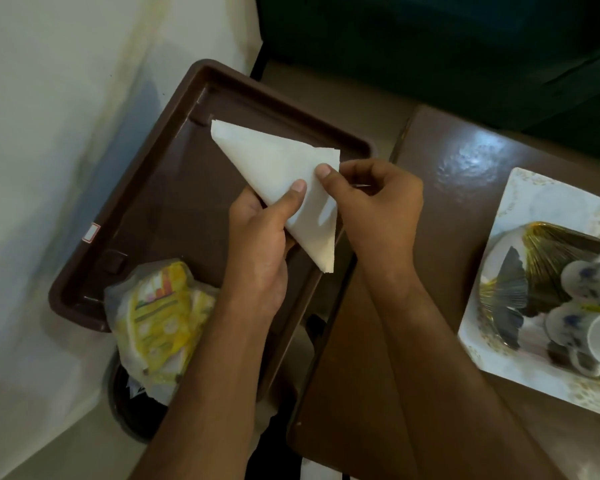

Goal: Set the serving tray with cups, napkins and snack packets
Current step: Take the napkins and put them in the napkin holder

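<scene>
Pinched between thumb and fingers of the left hand (257, 233) and the right hand (371, 202): a white paper napkin folded into a long triangle (284, 181), held just above the dark brown plastic serving tray (174, 188). Both grips closed on the napkin near its middle and right edge. Likely feather-light, limp and easily creased or torn; best held along the folded edges so the layers stay together. At the tray's near corner, a yellow-printed snack packet in clear wrap (160, 317). Well apart to the right, on the glossy brown table (430, 258), a white patterned rectangular platter (520, 372) carrying white floral cups (589, 306) lying on their sides. No cups on the brown tray yet.
</scene>
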Demonstrator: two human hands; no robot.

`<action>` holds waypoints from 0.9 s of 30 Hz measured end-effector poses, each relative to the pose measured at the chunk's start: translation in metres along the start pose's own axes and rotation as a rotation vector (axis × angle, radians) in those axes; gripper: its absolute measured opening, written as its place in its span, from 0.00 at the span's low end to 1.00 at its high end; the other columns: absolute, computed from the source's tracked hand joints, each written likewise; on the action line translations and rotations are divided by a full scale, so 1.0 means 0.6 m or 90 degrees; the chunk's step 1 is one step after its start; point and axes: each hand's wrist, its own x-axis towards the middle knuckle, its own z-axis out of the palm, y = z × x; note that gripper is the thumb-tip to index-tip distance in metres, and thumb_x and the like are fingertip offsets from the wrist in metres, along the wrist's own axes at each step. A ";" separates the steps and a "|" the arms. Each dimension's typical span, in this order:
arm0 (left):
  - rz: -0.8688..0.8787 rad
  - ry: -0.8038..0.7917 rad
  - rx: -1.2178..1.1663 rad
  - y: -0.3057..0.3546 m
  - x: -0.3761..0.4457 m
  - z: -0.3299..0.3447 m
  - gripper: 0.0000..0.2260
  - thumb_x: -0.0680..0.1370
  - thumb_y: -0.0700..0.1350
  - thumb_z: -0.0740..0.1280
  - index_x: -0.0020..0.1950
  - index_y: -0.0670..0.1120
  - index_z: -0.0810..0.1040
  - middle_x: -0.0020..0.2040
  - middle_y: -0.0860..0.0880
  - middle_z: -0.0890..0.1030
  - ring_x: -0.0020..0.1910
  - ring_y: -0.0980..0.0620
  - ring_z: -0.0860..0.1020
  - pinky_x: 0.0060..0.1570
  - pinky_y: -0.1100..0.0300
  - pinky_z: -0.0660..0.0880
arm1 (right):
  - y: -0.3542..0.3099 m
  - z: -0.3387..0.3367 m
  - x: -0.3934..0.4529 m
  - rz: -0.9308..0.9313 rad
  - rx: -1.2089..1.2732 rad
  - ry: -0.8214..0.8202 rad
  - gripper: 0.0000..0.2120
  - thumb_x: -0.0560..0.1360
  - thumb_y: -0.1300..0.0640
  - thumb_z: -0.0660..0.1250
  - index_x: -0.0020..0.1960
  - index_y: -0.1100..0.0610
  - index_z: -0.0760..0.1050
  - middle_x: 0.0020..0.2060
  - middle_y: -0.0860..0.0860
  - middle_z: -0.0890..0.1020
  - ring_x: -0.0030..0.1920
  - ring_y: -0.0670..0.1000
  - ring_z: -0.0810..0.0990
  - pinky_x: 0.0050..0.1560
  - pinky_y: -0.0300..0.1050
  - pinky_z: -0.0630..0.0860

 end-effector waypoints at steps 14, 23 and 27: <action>-0.043 -0.022 -0.067 -0.082 -0.110 0.120 0.12 0.84 0.46 0.68 0.67 0.49 0.79 0.62 0.47 0.86 0.62 0.47 0.85 0.60 0.46 0.83 | 0.060 -0.190 -0.034 0.094 0.128 0.000 0.05 0.78 0.56 0.76 0.45 0.55 0.83 0.48 0.50 0.87 0.51 0.51 0.86 0.54 0.57 0.85; -0.062 -0.033 0.023 -0.157 -0.172 0.208 0.10 0.83 0.44 0.69 0.64 0.51 0.82 0.58 0.52 0.88 0.59 0.49 0.86 0.60 0.46 0.84 | 0.108 -0.318 -0.056 0.110 0.207 0.015 0.16 0.80 0.62 0.72 0.65 0.52 0.76 0.47 0.48 0.88 0.45 0.42 0.87 0.43 0.37 0.84; -0.086 -0.096 0.044 -0.187 -0.201 0.253 0.09 0.85 0.44 0.66 0.64 0.49 0.81 0.59 0.49 0.87 0.59 0.48 0.86 0.55 0.51 0.85 | 0.132 -0.372 -0.063 0.118 0.185 0.002 0.22 0.79 0.52 0.74 0.71 0.49 0.73 0.56 0.42 0.82 0.54 0.43 0.83 0.55 0.46 0.84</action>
